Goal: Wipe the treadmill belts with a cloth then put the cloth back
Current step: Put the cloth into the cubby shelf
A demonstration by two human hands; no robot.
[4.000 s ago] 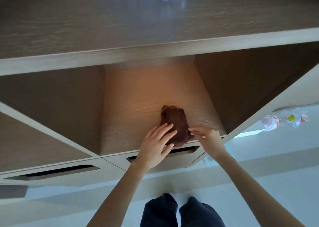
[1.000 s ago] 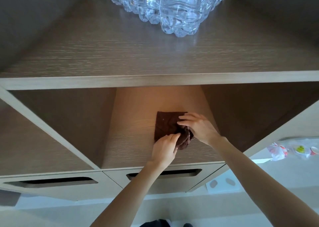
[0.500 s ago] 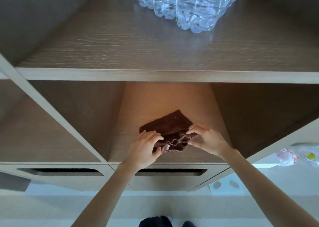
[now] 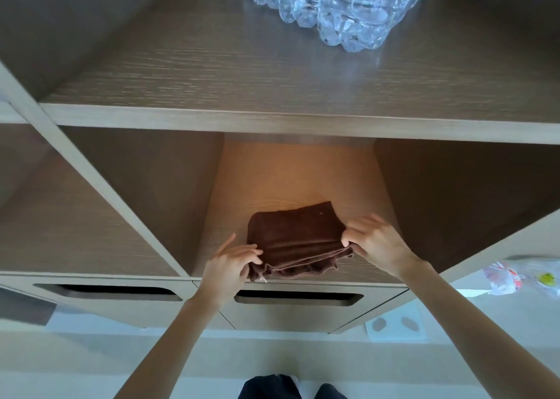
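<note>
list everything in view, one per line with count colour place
cloth: one, dark brown, folded on the lit middle compartment's floor
shelf unit: one, light wood, fills the view
plastic bottles: cluster, count unclear, clear, on the upper shelf
drawers: two seen, light wood, slot handles, below the compartments
plastic bag: one, whitish with red and yellow print, far right
white sheet: one, two grey ovals, floor by the unit
left hand: pinches the cloth's near left corner
right hand: pinches its near right edge
legs: dark trousers, bottom edge
</note>
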